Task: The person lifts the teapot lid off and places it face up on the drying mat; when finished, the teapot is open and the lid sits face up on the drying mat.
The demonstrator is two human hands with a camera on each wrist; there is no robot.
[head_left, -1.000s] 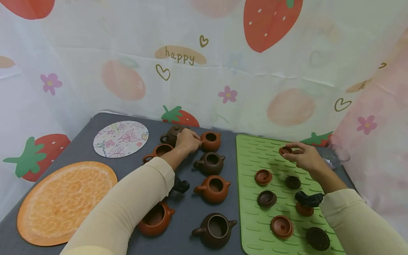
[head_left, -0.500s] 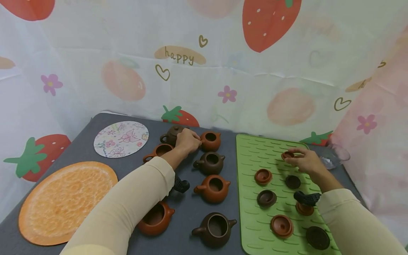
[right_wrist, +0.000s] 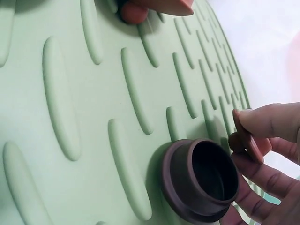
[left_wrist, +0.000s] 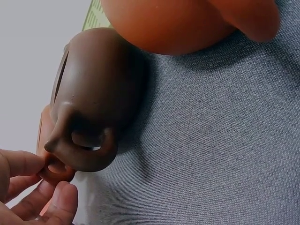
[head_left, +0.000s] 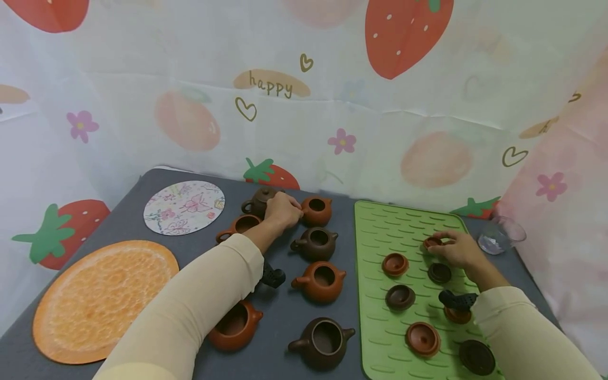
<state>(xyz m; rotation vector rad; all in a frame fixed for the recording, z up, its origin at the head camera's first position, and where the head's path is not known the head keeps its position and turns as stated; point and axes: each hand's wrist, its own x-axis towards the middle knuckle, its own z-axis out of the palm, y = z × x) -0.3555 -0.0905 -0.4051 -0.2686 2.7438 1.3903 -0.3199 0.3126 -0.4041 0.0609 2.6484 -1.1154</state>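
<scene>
At the back of the table my left hand (head_left: 284, 210) pinches the loop handle (left_wrist: 58, 174) of a reddish-orange teapot (head_left: 317, 217) that has no lid on. In the left wrist view a dark brown teapot (left_wrist: 93, 79) partly hides that teapot. Over the green ridged mat (head_left: 377, 221), my right hand (head_left: 458, 249) holds a small reddish lid (head_left: 431, 243) between thumb and fingers. The right wrist view has this lid (right_wrist: 248, 140) tilted on edge, its knob turned toward the mat. Just beside those fingers lies a dark brown lid (right_wrist: 180, 180), hollow side up.
More lidless teapots, orange (head_left: 321, 289) and brown (head_left: 319, 359), stand in two columns. A dark teapot with its lid on (head_left: 260, 203) is at the back. Several lids (head_left: 395, 264) lie on the mat. Left are two round mats (head_left: 185, 207); a clear glass (head_left: 496, 240) stands right.
My right hand has lowered the reddish lid toward the mat, bringing it slightly nearer to me and to the right. The left hand keeps its hold on the teapot handle.
</scene>
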